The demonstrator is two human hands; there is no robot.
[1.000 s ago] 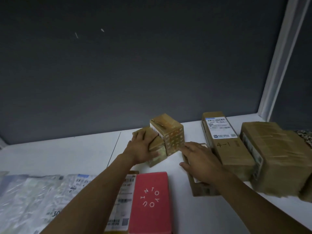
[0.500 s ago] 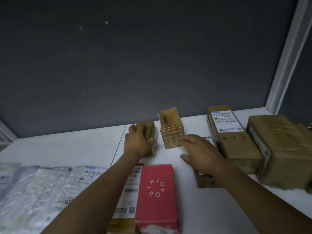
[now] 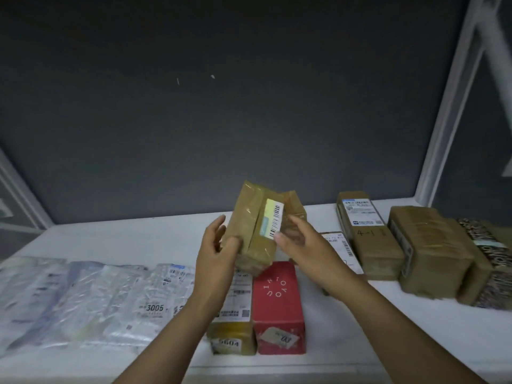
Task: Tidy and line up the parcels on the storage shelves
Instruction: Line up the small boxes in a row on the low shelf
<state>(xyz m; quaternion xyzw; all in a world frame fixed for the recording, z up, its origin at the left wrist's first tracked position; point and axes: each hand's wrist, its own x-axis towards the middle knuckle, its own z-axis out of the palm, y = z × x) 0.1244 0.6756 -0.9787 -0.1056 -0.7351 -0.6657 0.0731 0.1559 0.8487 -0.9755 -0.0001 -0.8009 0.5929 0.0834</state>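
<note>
Above the white shelf (image 3: 133, 239) I hold two small brown taped parcels side by side. My left hand (image 3: 219, 252) grips the nearer parcel (image 3: 253, 228), which is tilted and shows a yellow barcode label. My right hand (image 3: 303, 245) curls its fingers round the second small parcel (image 3: 294, 210), with its thumb against the label of the first. The second parcel is mostly hidden behind the first one and my fingers. Both parcels are off the shelf surface.
A red box (image 3: 277, 295) and a brown labelled box (image 3: 235, 314) lie below my hands. Several clear plastic mailers (image 3: 97, 300) cover the left. At the right sit a flat box (image 3: 342, 249), a long box marked 4-1 (image 3: 365, 236), a big taped box (image 3: 426, 253) and a patterned parcel (image 3: 490, 250).
The two small parcels stood on the shelf under my hands; now both are lifted up and pressed together. My right hand has moved off the shelf onto the second parcel.
</note>
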